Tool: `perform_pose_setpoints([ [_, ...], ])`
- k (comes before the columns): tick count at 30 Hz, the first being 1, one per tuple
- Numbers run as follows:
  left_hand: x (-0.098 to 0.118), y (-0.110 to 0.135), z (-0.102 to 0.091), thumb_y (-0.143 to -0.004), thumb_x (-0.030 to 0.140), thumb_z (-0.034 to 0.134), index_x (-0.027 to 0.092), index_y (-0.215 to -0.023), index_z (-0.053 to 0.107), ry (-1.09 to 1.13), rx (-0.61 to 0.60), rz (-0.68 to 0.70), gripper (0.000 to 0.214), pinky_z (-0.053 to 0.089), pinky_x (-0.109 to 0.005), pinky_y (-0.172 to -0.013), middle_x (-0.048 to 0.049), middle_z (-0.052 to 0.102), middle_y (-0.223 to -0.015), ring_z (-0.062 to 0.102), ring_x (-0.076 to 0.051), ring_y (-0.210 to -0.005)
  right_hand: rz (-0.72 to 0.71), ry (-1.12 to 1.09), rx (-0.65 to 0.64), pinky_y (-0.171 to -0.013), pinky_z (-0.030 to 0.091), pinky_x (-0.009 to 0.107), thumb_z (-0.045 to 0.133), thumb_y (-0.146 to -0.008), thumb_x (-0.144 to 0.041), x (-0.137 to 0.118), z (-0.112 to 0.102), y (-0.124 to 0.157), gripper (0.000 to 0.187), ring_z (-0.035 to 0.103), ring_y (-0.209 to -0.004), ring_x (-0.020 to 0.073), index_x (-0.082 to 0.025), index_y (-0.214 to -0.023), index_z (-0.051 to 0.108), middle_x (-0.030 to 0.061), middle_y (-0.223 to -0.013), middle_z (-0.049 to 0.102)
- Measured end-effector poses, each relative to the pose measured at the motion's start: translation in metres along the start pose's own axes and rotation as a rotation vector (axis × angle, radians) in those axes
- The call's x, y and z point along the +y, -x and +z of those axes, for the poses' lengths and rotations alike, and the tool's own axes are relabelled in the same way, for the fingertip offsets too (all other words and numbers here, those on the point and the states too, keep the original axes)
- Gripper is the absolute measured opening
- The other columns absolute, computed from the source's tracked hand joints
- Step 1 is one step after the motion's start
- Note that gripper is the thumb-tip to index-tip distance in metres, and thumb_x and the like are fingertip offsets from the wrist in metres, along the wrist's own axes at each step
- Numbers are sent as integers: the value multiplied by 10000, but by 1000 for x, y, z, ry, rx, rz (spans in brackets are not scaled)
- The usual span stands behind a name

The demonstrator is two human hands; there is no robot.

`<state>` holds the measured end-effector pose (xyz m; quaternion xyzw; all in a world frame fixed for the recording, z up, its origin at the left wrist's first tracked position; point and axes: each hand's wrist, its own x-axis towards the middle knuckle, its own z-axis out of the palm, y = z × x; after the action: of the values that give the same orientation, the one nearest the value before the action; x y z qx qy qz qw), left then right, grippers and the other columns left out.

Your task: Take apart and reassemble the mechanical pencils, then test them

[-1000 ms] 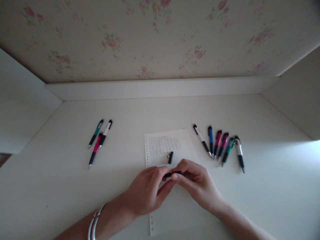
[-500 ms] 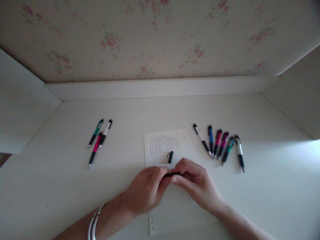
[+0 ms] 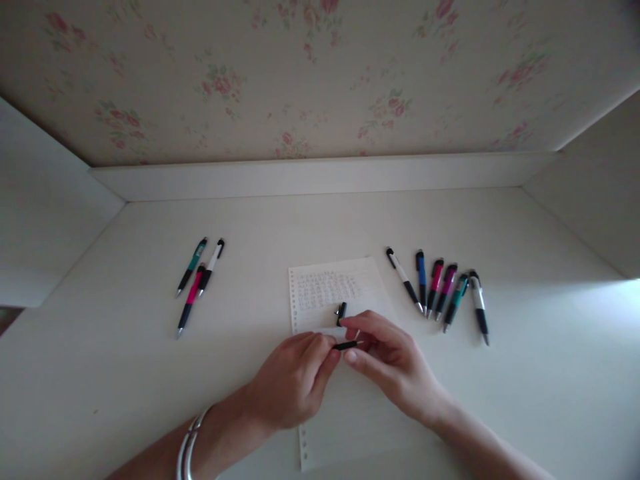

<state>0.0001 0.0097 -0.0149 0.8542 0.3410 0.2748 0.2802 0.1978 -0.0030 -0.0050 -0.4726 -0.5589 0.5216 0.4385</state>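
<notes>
My left hand (image 3: 299, 377) is closed around a black pen barrel (image 3: 345, 345), which points right with a thin pale tip sticking out of its end. Just right of that tip is my right hand (image 3: 387, 363), its thumb and fingers apart. Whether a tiny part sits between those fingers I cannot make out. A black pen cap (image 3: 343, 309) with a clip lies on the paper, and my right index fingertip overlaps its lower end. Beneath both hands is a lined, hole-punched sheet (image 3: 330, 427) with handwriting on its upper part.
To the left lie a teal pen (image 3: 193, 265), a pink pen (image 3: 191, 297) and a white pen (image 3: 213, 265). On the right, several pens fan out, among them a blue pen (image 3: 421, 277) and a purple pen (image 3: 447, 290). The white desk (image 3: 150, 373) meets a low back ledge (image 3: 320, 177).
My right fingers have come off the black barrel and spread apart, uncovering its thin tip. The right index finger has shifted up toward the cap. My left hand has hardly moved.
</notes>
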Motion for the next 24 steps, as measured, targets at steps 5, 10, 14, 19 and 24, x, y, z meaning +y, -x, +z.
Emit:
perform_pose_setpoints([
  [5, 0, 1, 2, -1041, 256, 465, 163, -1159, 514, 19, 14, -14, 158, 601, -341, -728, -88, 734, -905, 730, -224, -797, -60, 8, -4, -659, 530, 291, 734, -896, -372, 0, 0, -1, 162, 665, -762, 181, -222, -885, 794, 58, -827, 696],
  [10, 1, 0, 1, -1062, 241, 390, 202, -988, 531, -10, 48, -37, 164, 575, -286, -643, -39, 702, -779, 704, -188, -680, -21, 0, 21, -566, 508, 261, 790, -829, -449, 1, 1, -1, 269, 615, -667, 147, -218, -966, 779, 48, -844, 677],
  [14, 2, -1, -2, -1060, 215, 367, 200, -1065, 534, 30, 8, -27, 167, 589, -299, -730, -60, 722, -867, 729, -196, -792, -2, -12, -45, -607, 534, 270, 720, -897, -434, -1, 0, -1, 279, 640, -733, 159, -241, -1090, 778, 66, -920, 676],
  [19, 1, 1, 2, -1053, 336, 462, 184, -1108, 496, 0, 36, -30, 166, 579, -294, -615, -39, 713, -774, 718, -204, -660, -48, 1, -6, -628, 524, 284, 757, -864, -440, -1, 0, -2, 216, 648, -747, 179, -233, -865, 817, 58, -816, 671],
  [24, 0, 1, -1, -1066, 238, 380, 200, -1033, 544, 25, 5, -9, 171, 590, -321, -727, -67, 740, -879, 740, -216, -788, 22, -80, 10, -534, 450, 252, 806, -797, -489, 1, 0, -1, 309, 560, -630, 135, -221, -938, 747, 23, -814, 646],
])
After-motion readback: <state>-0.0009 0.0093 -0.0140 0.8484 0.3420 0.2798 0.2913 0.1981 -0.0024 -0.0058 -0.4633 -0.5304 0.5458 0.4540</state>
